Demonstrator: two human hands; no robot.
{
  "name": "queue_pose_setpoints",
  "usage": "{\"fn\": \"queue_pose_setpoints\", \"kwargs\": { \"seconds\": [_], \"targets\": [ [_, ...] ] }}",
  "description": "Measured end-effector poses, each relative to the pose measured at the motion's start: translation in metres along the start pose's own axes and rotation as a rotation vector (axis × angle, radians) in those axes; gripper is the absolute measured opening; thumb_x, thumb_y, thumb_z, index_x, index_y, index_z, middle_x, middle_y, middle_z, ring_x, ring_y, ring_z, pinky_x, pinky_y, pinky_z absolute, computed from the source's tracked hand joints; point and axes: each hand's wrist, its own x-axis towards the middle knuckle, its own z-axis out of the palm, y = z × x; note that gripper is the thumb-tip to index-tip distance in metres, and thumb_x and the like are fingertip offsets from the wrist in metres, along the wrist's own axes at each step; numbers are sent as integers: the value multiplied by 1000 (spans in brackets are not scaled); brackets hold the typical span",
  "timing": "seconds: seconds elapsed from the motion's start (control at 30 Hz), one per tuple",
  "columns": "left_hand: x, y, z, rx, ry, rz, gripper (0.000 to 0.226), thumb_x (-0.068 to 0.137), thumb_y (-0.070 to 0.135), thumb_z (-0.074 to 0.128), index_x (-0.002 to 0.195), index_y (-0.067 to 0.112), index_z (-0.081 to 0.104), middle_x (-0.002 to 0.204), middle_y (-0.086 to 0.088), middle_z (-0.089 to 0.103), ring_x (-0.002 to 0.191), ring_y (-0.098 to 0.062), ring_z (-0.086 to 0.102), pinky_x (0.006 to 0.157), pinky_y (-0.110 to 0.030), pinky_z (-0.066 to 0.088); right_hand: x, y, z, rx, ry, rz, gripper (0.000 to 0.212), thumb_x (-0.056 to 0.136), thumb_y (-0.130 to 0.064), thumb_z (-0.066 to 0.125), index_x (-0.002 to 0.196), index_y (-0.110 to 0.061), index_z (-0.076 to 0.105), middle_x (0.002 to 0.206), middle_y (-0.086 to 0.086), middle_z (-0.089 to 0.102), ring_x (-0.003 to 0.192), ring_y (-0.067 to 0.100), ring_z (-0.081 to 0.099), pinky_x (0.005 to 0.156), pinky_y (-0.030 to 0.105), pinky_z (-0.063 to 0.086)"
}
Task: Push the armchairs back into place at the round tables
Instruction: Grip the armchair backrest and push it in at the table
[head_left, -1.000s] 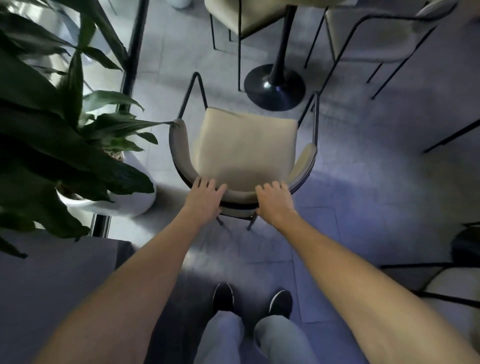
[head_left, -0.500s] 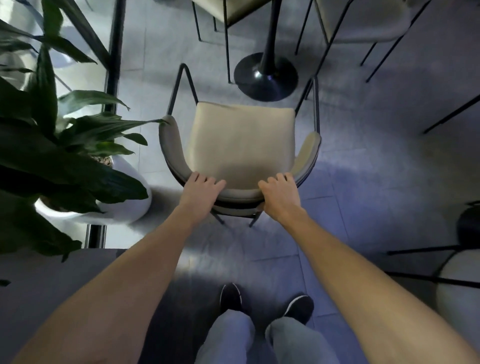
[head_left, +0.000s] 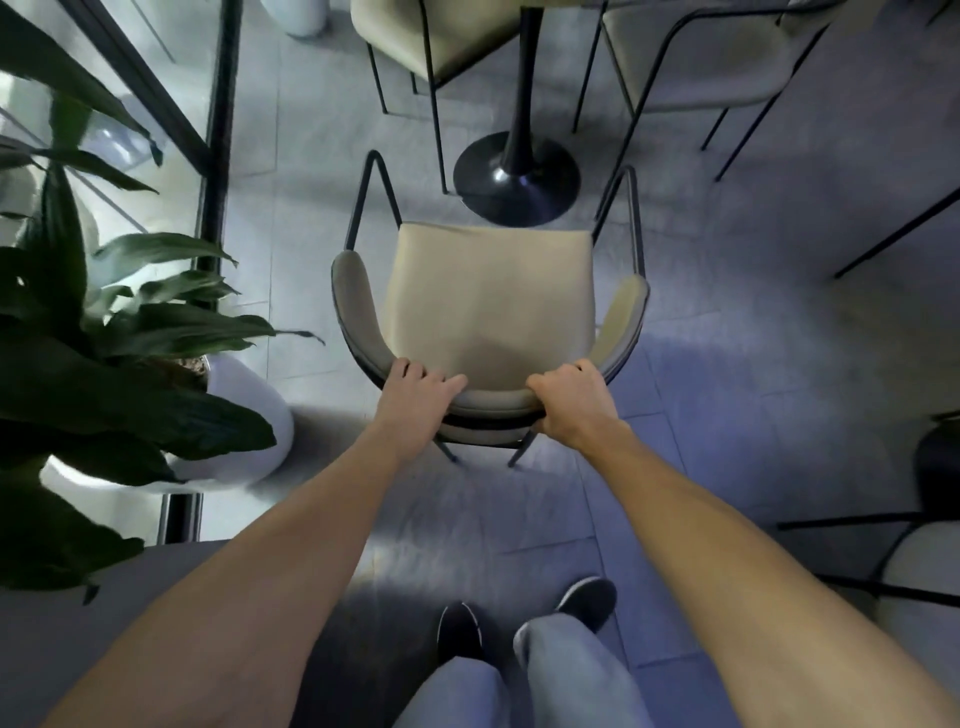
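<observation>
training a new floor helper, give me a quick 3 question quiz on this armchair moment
1. True or false: both hands grip the armchair's curved backrest.
2. What stands on the floor just beyond the seat's front edge? A) black pedestal table base B) white plant pot C) a shoe
3. On which side of the person is the potted plant?

Key:
1. True: left hand and right hand are closed over it.
2. A, the black pedestal table base.
3. Left, the potted plant.

Both bare arms out straight, mid-frame.
L hand (head_left: 415, 396) & R hand (head_left: 570, 400) side by side, apart, palms down, fingers curled in a grip; feet staggered at bottom centre.
</observation>
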Motion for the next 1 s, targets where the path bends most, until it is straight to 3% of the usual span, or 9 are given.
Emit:
{"fn": "queue_pose_setpoints", "kwargs": {
  "seconds": [0.37,0.6,1.0],
  "targets": [
    [138,13,-41,61,-61,-11,40,86,17,63,117,28,41,110,0,63,100,-31,58,91,-43,35,83,116,-15,-29,17,-9,32,78,-37,74,105,-25,61,100,1,71,96,29,63,85,39,39],
    [225,10,-67,20,-61,-58,45,85,11,58,124,29,43,115,1,62,105,-30,57,96,-42,35,154,180,-30,-3,19,-14,23,80,-24,69,102,-26,60,99,1,71,99,28,61,86,39,36],
    [322,-28,-79,-9,-36,-110,38,88,14,57,122,27,50,115,0,61,109,-28,55,100,-39,33,242,224,-50,17,48,-19,22,80,-29,70,99,-25,59,98,1,71,98,27,61,87,40,35]
  ]
}}
